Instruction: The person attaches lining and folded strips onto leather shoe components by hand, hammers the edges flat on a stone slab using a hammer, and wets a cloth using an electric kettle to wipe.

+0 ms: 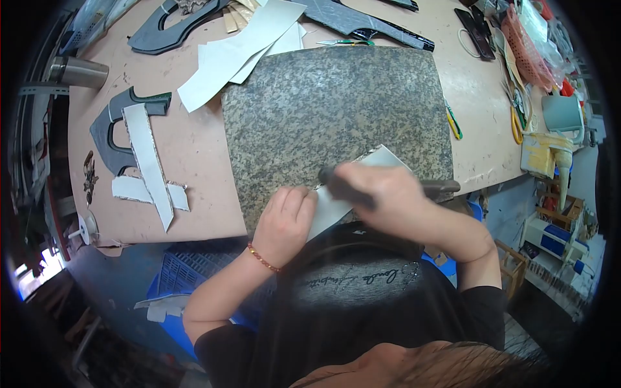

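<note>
My right hand [388, 194] is wrapped round a dark hammer [443, 186], whose handle sticks out to the right. Its head is smeared by motion over a white strip [330, 210] with a rough edge. This strip lies slantwise on the speckled stone slab [336, 103], close to my body. At the strip's left side, my left hand [286, 213] has its fingers curled and pressed on the edge. Whether the hammer head touches the strip I cannot tell.
Two crossed white strips [145, 161] lie at left, partly over a grey handle-shaped piece [115, 129]. White sheets [239, 55] overlap the slab's back corner. Yellow-handled snips [454, 123] lie right of it. A steel cup [81, 72] and a pink basket [524, 48] stand farther out.
</note>
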The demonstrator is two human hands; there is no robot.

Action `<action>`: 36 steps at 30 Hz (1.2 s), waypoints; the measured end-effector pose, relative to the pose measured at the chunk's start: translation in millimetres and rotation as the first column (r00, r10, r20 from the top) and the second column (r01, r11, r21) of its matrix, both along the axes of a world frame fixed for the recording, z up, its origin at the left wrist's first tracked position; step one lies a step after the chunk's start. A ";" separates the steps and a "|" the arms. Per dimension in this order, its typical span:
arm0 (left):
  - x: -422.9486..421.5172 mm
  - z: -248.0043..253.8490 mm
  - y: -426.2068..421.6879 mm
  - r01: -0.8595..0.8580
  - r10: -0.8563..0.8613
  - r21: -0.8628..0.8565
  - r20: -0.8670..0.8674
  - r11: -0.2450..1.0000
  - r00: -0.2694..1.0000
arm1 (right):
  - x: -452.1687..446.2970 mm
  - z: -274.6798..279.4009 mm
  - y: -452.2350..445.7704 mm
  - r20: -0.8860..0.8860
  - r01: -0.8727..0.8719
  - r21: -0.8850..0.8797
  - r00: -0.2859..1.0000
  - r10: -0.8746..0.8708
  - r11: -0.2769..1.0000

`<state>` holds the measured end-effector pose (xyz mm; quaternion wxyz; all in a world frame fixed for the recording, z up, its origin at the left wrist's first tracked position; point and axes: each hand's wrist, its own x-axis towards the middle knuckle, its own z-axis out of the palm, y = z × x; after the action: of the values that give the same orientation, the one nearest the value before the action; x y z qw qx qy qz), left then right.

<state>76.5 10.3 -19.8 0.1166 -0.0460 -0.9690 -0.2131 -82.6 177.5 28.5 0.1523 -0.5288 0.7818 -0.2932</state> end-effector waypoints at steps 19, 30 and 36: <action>-33.4 1.2 4.7 -0.019 0.027 0.203 -0.037 0.979 0.999 | -28.5 21.8 8.4 -0.020 0.173 0.069 0.985 -0.172 0.983; -39.1 -15.1 4.0 -0.032 0.057 0.284 -0.081 0.958 0.995 | -26.1 -7.8 23.4 -0.047 0.304 0.049 0.952 -0.302 0.951; -38.1 -9.6 8.8 -0.089 0.103 0.285 -0.032 0.954 0.994 | -33.2 3.9 17.9 -0.030 0.257 0.119 0.966 -0.256 0.959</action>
<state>38.3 19.0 -29.4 0.1548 0.0133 -0.9265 -0.3426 -115.8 195.4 32.4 0.1393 -0.4148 0.8613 -0.2583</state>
